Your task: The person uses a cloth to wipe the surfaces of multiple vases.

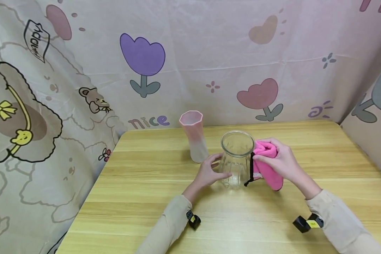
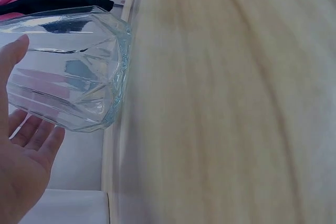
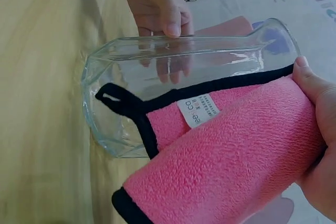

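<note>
A clear glass vase (image 1: 237, 163) with a round rim stands upright on the wooden table. My left hand (image 1: 208, 171) holds it from the left, its thumb across the near side and its fingers round the far side, as the left wrist view also shows with the hand (image 2: 26, 166) beside the glass. In my right hand (image 1: 285, 161) I grip a folded pink towel (image 1: 270, 173) with black edging and a white label. The towel hangs against the vase's right side. In the right wrist view its black trim (image 3: 210, 87) lies along the glass.
Behind and left of the glass vase stands a pink-and-white faceted vase (image 1: 193, 135), close to my left fingers. A printed cloth (image 1: 190, 70) backs the table (image 1: 139, 197) and covers the left and right sides. Black devices (image 1: 193, 220) are strapped to both wrists.
</note>
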Tool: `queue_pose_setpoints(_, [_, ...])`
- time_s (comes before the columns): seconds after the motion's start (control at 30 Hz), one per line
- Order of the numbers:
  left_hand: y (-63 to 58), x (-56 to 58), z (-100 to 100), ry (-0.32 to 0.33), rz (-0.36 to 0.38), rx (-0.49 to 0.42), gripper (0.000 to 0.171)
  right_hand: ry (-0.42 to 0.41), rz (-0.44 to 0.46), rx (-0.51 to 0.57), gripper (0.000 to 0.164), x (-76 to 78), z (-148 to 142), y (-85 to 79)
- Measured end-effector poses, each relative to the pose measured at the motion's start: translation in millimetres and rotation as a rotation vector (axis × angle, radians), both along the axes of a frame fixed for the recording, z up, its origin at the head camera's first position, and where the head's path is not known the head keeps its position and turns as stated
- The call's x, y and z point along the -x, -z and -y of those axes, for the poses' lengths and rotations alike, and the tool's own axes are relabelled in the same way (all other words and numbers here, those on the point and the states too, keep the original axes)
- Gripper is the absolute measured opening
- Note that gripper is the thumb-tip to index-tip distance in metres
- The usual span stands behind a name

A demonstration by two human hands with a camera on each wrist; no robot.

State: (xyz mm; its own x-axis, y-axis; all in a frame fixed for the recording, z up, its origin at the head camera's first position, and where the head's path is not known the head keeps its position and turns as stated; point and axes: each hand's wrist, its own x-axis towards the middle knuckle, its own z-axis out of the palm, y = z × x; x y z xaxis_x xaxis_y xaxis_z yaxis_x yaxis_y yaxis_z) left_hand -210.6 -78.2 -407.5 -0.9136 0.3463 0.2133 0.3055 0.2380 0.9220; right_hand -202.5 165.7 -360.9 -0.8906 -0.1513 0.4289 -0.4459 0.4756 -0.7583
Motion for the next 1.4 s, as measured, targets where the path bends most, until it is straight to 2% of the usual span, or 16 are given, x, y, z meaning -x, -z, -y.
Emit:
queue_pose_setpoints(0.3, [1.5,1.0,0,0.015,0.014,-0.014,0.068,-0.061,0.046,-0.081,0.034,6.7,5,19.4])
queue_pose_setpoints(0.53, [-1.0,0.5,-1,0.011,0.022,-0.010,0.068,-0.120,0.110,-0.182,0.039,6.2,1,32.7])
queue_pose_setpoints(0.77, [-0.7,0.1,-2,-0.002,0.015,-0.009,0.065,-0.141,0.081,-0.354,0.035,7.5,-3,48.3])
queue_pose_setpoints(1.07, [-0.4,0.1,-2,0.001,0.028,-0.005,0.065,-0.140,0.083,-0.472,0.032,8.6,-1,61.3])
queue_pose_setpoints(1.2, [-1.0,0.3,-1,0.000,0.040,-0.003,0.066,-0.140,0.094,-0.496,0.036,8.0,-1,60.7])
queue_pose_setpoints(1.33, [-0.4,0.5,-2,-0.001,0.045,-0.004,0.066,-0.150,0.104,-0.455,0.036,8.4,-3,57.9])
queue_pose_setpoints(1.4, [8.5,5.2,-2,-0.008,0.039,-0.001,0.066,-0.152,0.097,-0.411,0.035,9.0,-3,55.4])
